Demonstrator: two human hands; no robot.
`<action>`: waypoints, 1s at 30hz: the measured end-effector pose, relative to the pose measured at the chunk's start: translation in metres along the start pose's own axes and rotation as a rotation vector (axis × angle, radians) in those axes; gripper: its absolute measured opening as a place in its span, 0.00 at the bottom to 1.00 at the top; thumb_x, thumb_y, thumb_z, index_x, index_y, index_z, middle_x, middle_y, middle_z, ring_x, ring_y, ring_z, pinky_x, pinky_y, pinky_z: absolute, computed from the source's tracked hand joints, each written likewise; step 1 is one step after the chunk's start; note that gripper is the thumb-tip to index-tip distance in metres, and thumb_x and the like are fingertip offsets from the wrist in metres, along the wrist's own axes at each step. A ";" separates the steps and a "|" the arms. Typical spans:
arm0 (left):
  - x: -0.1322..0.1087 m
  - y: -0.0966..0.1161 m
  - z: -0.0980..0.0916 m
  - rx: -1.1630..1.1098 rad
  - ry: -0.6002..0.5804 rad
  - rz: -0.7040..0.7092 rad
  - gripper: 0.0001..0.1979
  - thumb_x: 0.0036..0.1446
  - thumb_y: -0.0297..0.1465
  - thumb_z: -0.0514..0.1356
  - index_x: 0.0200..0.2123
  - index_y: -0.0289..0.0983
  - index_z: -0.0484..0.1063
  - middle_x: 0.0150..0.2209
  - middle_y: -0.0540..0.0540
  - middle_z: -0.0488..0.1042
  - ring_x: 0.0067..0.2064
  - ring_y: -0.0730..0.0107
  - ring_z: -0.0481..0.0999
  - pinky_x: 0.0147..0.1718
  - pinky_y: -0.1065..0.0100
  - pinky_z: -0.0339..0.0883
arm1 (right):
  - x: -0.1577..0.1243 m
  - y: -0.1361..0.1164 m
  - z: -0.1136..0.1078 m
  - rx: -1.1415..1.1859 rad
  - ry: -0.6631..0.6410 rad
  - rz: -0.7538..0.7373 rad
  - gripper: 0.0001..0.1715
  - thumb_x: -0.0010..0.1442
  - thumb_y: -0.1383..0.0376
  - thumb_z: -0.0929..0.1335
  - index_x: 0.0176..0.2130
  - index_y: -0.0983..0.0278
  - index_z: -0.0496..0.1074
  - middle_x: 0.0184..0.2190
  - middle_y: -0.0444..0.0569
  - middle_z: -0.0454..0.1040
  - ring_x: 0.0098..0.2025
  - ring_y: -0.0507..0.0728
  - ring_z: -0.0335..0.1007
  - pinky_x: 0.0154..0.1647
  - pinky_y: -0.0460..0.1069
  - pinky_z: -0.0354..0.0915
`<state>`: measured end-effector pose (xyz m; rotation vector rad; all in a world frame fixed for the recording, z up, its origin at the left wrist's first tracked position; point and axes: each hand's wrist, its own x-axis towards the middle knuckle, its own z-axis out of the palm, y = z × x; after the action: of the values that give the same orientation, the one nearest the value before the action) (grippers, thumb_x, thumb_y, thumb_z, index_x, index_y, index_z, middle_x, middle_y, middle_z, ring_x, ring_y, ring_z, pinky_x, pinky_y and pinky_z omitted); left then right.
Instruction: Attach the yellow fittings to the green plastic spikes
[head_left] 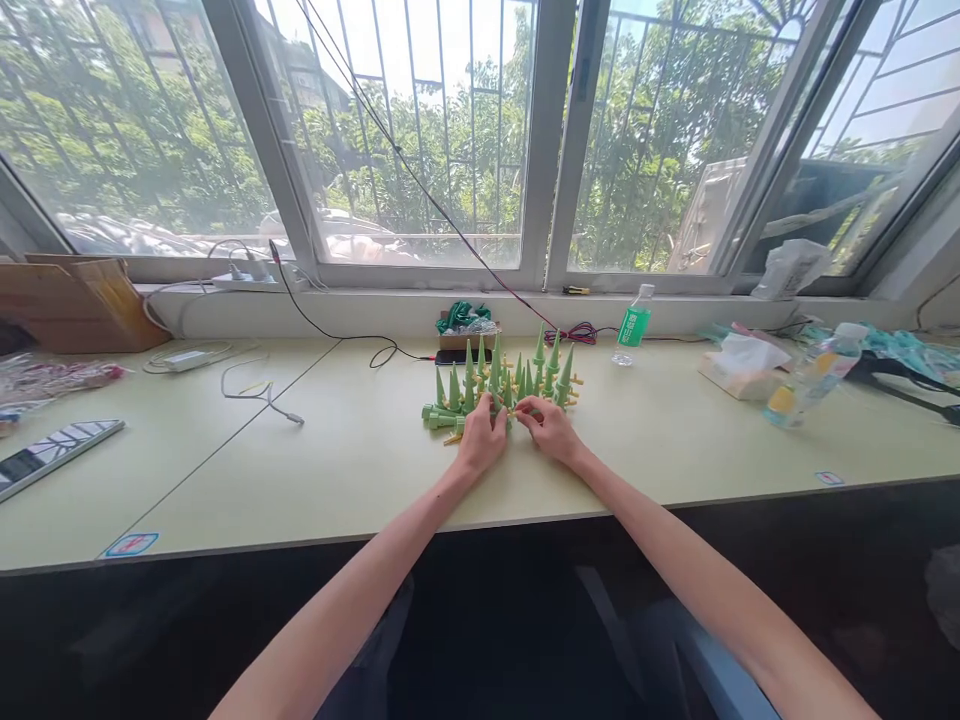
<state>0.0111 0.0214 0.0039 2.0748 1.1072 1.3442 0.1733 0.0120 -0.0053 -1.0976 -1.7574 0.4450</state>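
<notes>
A cluster of green pointed cones stands on the pale table, most of them upright, with small yellow pegs sticking out among them. At the front of the cluster, my left hand is closed around a green cone, partly hidden by the fingers. My right hand is just to the right, its thumb and forefinger pinched on a small yellow peg close to that cone. Several green pieces lie on their sides left of my left hand, near a loose yellow peg.
Behind the cones are a phone on a cable and a small box of green material. A water bottle, a tissue pack and another bottle stand rightward. A white cable lies left; a cardboard box stands farther left.
</notes>
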 end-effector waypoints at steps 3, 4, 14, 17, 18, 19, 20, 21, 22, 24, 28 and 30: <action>0.000 -0.002 0.001 -0.026 -0.017 -0.010 0.03 0.62 0.32 0.53 0.38 0.39 0.62 0.32 0.47 0.72 0.28 0.70 0.70 0.30 0.69 0.62 | 0.000 0.001 0.000 -0.002 -0.006 0.002 0.11 0.61 0.58 0.64 0.36 0.63 0.71 0.31 0.48 0.74 0.31 0.54 0.69 0.32 0.48 0.65; 0.000 -0.003 0.001 -0.023 -0.021 -0.011 0.03 0.62 0.32 0.53 0.38 0.39 0.62 0.32 0.48 0.72 0.27 0.71 0.69 0.29 0.69 0.62 | 0.000 0.001 0.000 -0.003 -0.009 -0.003 0.11 0.62 0.58 0.64 0.36 0.63 0.71 0.31 0.48 0.74 0.31 0.54 0.68 0.32 0.48 0.65; -0.001 -0.010 0.000 0.005 -0.064 0.044 0.03 0.62 0.31 0.52 0.38 0.38 0.61 0.34 0.47 0.72 0.28 0.71 0.70 0.30 0.69 0.61 | 0.000 0.005 0.003 -0.087 -0.041 -0.006 0.20 0.65 0.55 0.60 0.27 0.63 0.67 0.20 0.42 0.65 0.23 0.51 0.57 0.26 0.47 0.55; -0.001 -0.012 0.001 0.001 -0.074 0.041 0.04 0.63 0.32 0.51 0.39 0.39 0.61 0.34 0.47 0.72 0.27 0.72 0.69 0.30 0.69 0.61 | 0.000 0.005 0.004 -0.099 -0.042 -0.001 0.23 0.66 0.54 0.59 0.25 0.63 0.65 0.20 0.42 0.64 0.23 0.51 0.57 0.26 0.47 0.55; -0.001 -0.012 0.001 0.005 -0.070 0.042 0.04 0.63 0.32 0.51 0.39 0.39 0.61 0.34 0.47 0.71 0.27 0.71 0.69 0.30 0.69 0.61 | 0.000 0.004 0.004 -0.093 -0.040 0.003 0.22 0.66 0.54 0.59 0.26 0.62 0.66 0.20 0.42 0.65 0.23 0.51 0.57 0.26 0.47 0.55; -0.001 -0.013 0.001 0.006 -0.065 0.044 0.04 0.63 0.32 0.51 0.39 0.39 0.62 0.34 0.47 0.71 0.28 0.71 0.69 0.31 0.69 0.61 | 0.000 0.003 0.004 -0.082 -0.038 0.008 0.21 0.66 0.54 0.60 0.27 0.62 0.66 0.20 0.42 0.65 0.23 0.51 0.58 0.26 0.47 0.56; -0.001 -0.013 0.001 0.005 -0.060 0.046 0.04 0.63 0.32 0.51 0.39 0.39 0.62 0.34 0.47 0.71 0.28 0.71 0.69 0.31 0.69 0.61 | 0.000 0.003 0.003 -0.067 -0.038 0.014 0.19 0.66 0.54 0.60 0.29 0.62 0.67 0.21 0.42 0.67 0.23 0.51 0.59 0.27 0.47 0.56; -0.001 -0.012 0.001 0.000 -0.058 0.048 0.03 0.63 0.32 0.51 0.39 0.39 0.62 0.34 0.47 0.71 0.28 0.71 0.70 0.31 0.69 0.62 | -0.001 0.002 0.003 -0.050 -0.041 0.017 0.17 0.65 0.54 0.61 0.32 0.62 0.68 0.22 0.43 0.68 0.24 0.52 0.60 0.27 0.47 0.57; -0.001 -0.012 0.001 -0.005 -0.058 0.049 0.03 0.63 0.32 0.51 0.39 0.38 0.61 0.34 0.47 0.71 0.28 0.71 0.70 0.32 0.69 0.62 | -0.001 0.001 0.003 -0.036 -0.048 0.017 0.15 0.65 0.54 0.62 0.34 0.62 0.68 0.24 0.43 0.70 0.24 0.52 0.61 0.27 0.47 0.59; 0.000 -0.011 0.000 -0.009 -0.059 0.051 0.03 0.63 0.31 0.51 0.39 0.38 0.61 0.34 0.47 0.71 0.29 0.71 0.70 0.32 0.69 0.62 | -0.002 0.001 0.003 -0.029 -0.059 0.004 0.13 0.63 0.55 0.64 0.38 0.62 0.69 0.27 0.44 0.72 0.24 0.51 0.62 0.28 0.47 0.60; 0.000 -0.010 0.000 0.022 -0.046 0.067 0.03 0.63 0.30 0.51 0.38 0.38 0.62 0.32 0.48 0.70 0.28 0.71 0.69 0.32 0.69 0.62 | -0.002 0.003 0.002 -0.061 -0.057 -0.052 0.12 0.63 0.57 0.64 0.38 0.63 0.69 0.31 0.47 0.72 0.25 0.51 0.62 0.29 0.48 0.61; -0.001 -0.010 0.000 0.032 -0.043 0.073 0.03 0.62 0.30 0.51 0.38 0.38 0.62 0.32 0.48 0.70 0.27 0.72 0.68 0.31 0.69 0.61 | -0.002 0.004 0.002 -0.067 -0.062 -0.068 0.11 0.63 0.58 0.64 0.37 0.63 0.70 0.31 0.47 0.72 0.27 0.52 0.63 0.31 0.48 0.62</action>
<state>0.0070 0.0266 -0.0032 2.1758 1.0505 1.3170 0.1737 0.0133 -0.0102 -1.0773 -1.8700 0.3848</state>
